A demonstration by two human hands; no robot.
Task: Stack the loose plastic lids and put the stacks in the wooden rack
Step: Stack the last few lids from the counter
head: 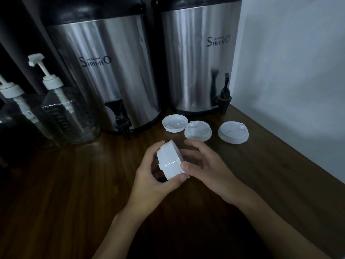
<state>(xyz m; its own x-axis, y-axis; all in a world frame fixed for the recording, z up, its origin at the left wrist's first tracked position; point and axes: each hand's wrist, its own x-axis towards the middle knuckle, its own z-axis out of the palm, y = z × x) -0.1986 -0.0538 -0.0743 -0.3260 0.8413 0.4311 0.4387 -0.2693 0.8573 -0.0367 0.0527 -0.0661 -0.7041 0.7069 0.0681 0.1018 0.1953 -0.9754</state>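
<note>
A stack of white plastic lids (170, 159) is held on its edge above the wooden counter, tilted to the left. My left hand (153, 176) grips it from the left, thumb under its lower rim. My right hand (203, 163) touches the stack's right face with thumb and fingers curled round it. Three loose white lids lie on the counter beyond: one upside down (175, 123), one with its spout up (198, 131) in the middle, one (233, 132) to the right. No wooden rack is in view.
Two steel drink dispensers (112, 71) (197, 62) with black taps stand at the back of the wooden counter (74, 184). Clear pump bottles (69, 113) stand at the left. A white wall (289, 81) borders the counter's right edge.
</note>
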